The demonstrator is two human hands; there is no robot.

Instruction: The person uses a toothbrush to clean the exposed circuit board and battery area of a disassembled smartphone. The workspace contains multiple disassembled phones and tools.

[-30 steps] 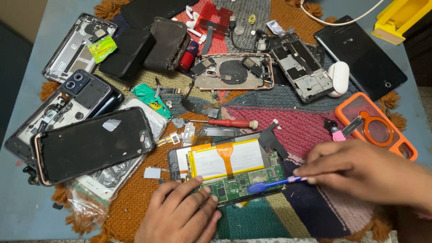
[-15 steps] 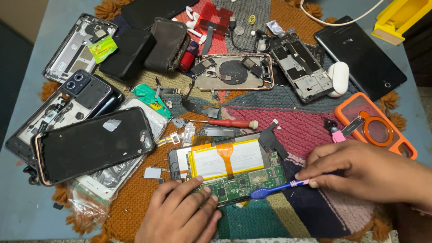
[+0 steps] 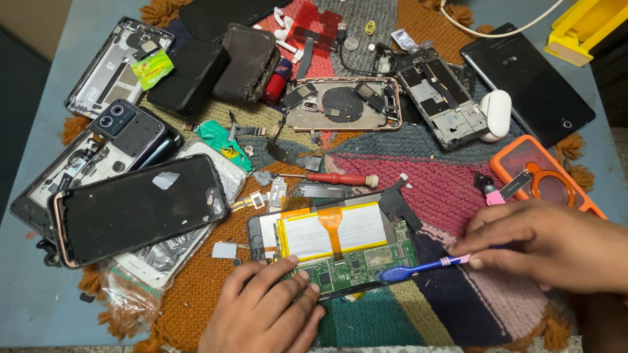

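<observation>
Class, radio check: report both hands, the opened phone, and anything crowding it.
Left hand pressing opened phone at its near edge. Right hand holds blue brush, head on the green board. Red screwdriver and loose parts lie just beyond.

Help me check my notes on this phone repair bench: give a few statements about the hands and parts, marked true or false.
1. The right hand holds a blue toothbrush. True.
2. The brush head lies on the opened phone's yellow battery. False: it sits at the green circuit board.
3. The left hand rests on the opened phone's lower edge. True.
4. The red screwdriver is in the left hand. False: it lies on the mat.
</observation>
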